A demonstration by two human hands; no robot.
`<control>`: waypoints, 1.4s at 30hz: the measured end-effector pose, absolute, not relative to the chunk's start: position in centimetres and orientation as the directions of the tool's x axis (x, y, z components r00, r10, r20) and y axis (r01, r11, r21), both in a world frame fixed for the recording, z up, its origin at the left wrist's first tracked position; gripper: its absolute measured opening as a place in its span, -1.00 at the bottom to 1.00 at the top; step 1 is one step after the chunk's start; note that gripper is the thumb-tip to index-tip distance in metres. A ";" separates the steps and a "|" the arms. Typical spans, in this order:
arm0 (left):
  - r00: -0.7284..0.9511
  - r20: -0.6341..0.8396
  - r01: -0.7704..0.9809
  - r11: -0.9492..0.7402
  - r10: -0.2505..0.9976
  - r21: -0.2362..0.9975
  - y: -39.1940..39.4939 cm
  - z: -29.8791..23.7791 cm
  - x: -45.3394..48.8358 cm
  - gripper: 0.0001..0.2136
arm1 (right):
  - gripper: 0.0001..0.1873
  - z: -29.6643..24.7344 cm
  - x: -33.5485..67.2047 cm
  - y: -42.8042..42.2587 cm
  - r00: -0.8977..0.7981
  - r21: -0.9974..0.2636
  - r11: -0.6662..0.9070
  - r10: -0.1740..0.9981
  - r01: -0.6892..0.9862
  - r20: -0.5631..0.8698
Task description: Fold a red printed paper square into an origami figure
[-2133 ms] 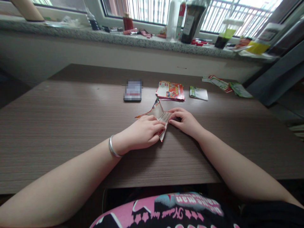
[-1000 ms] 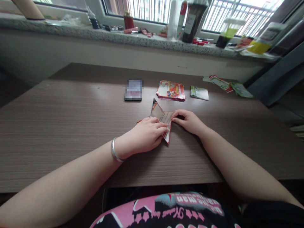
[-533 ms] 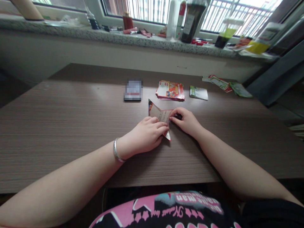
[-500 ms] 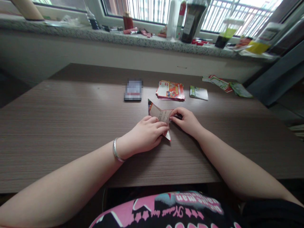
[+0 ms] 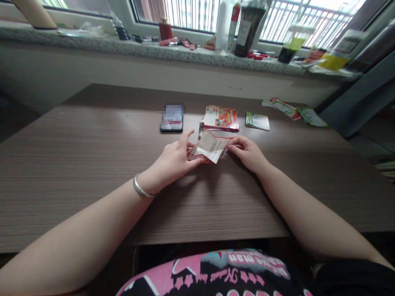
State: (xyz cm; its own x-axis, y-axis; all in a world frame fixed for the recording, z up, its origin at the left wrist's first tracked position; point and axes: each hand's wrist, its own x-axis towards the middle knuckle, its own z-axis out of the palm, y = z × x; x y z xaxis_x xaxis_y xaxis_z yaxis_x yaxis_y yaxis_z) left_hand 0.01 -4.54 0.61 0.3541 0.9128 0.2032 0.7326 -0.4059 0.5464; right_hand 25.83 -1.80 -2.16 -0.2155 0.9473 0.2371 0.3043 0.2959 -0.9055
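Observation:
Between my hands is a partly folded sheet of printed paper [image 5: 212, 144], its pale inside with lines of text facing up and red along its edges. My left hand [image 5: 176, 159] grips its left side between thumb and fingers, the index finger raised. On the right, my right hand [image 5: 247, 153] pinches the paper's edge with thumb and fingertips. Just behind it lies a stack of red and white printed leaflets [image 5: 221, 118]. The folded paper is tilted up off the table, casting a shadow below.
A blurred-out phone [image 5: 172, 118] lies left of the stack. To the right are a small green and white folded paper [image 5: 257, 121] and several green and red paper strips [image 5: 285, 109]. Bottles, one dark [image 5: 248, 31], and small items line the granite windowsill [image 5: 191, 54] behind the wooden table [image 5: 92, 152].
My left hand has shifted left and turned, from lying over the paper to gripping its left side. The paper has opened wider and moved slightly away from me. My right hand keeps its pinch.

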 end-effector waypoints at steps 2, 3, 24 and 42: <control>0.304 0.167 0.690 -0.337 0.938 0.640 -3.9 0.4 -0.1 -0.26 | -0.74 -2.2 25.7 -1.7 -0.191 -0.921 0.296 0.949 0.255 0.252; 0.280 0.148 0.662 -0.302 0.949 0.686 -3.7 0.2 -0.1 -0.29 | -0.73 -2.3 25.6 -1.7 -0.177 -0.934 0.281 0.953 0.219 0.245; 0.276 0.004 0.338 -0.101 0.961 0.936 -3.7 0.2 0.8 -0.69 | -0.57 -0.9 23.4 -3.9 -0.268 -0.995 -0.074 0.959 0.071 -0.091; 0.281 0.231 0.084 -0.264 0.931 0.961 -5.0 0.1 1.7 -0.32 | -0.54 -0.6 23.0 -4.3 -0.386 -0.980 -0.154 0.918 -0.130 -0.093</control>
